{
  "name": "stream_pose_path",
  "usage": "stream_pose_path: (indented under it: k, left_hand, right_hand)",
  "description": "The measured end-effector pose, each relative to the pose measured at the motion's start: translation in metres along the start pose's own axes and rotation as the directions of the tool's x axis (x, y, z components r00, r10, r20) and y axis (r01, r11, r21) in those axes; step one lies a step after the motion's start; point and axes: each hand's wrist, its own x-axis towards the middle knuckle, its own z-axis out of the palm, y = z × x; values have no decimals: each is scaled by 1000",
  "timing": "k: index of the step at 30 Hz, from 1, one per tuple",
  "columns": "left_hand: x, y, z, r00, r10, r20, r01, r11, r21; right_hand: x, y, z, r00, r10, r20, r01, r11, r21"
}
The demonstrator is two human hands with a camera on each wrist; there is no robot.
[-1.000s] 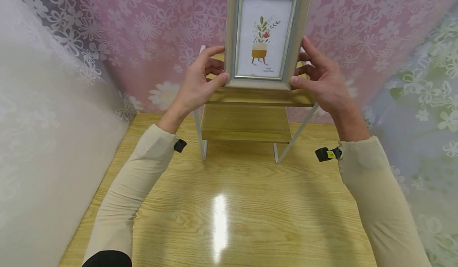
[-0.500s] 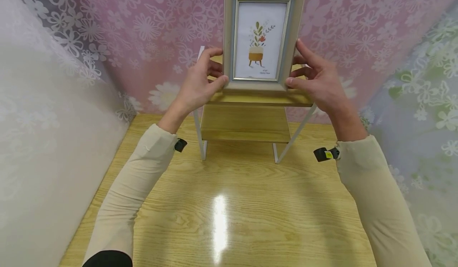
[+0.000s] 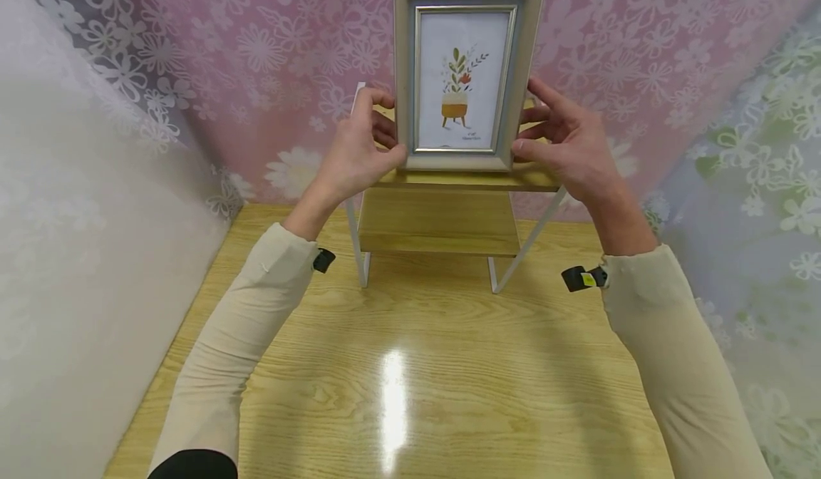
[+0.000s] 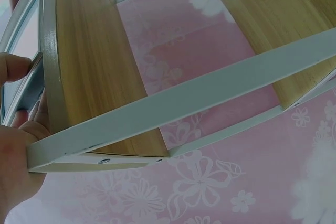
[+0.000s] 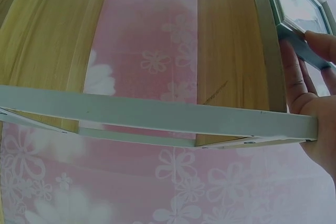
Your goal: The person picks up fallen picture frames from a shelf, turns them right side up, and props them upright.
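Observation:
A picture frame (image 3: pixel 462 73) with a pale, beige-gold border stands nearly upright over the front part of the shelf's top board (image 3: pixel 474 180). Its print shows a plant in an orange and cream pot on legs. My left hand (image 3: pixel 355 140) pinches its lower left side, thumb at the front corner and fingers curled at the edge. On the opposite lower corner, my right hand (image 3: pixel 571 144) grips likewise, thumb in front. From below, the left wrist view has the frame's edge (image 4: pixel 29 85) beside the board; the right wrist view catches the other corner (image 5: pixel 302 45) between thumb and fingers.
The small two-tier shelf has a lower wooden board (image 3: pixel 442 222) and slanted white metal legs (image 3: pixel 541 226). Behind it hangs a pink flowered wall (image 3: pixel 288 51). Pale walls rise at left (image 3: pixel 83 251) and right (image 3: pixel 763 201). Wood-look flooring (image 3: pixel 321 365) lies in front.
The picture frame has come down and slightly left, its lower edge now close to the top board's front. Both hands keep their grip, the right one shifting a little left.

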Motion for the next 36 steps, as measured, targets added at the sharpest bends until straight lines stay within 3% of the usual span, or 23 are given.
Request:
stream_pose_path:
  k: [21,30,36]
  left_hand:
    - [-3,-1,3,997,21,-68,-24,999,-35]
    - [-2,-5,4,995,35,-96,-37,999,-21]
    - [-1,-8,2,989,12,-149,-25,996,-83]
  right_hand:
    - [-7,-5,4,996,47,-70,-45,999,26]
    - [-4,-1,4,995,60,-81,-61,998,-10]
    - [2,8,7,993,13,-121,-3,996,88]
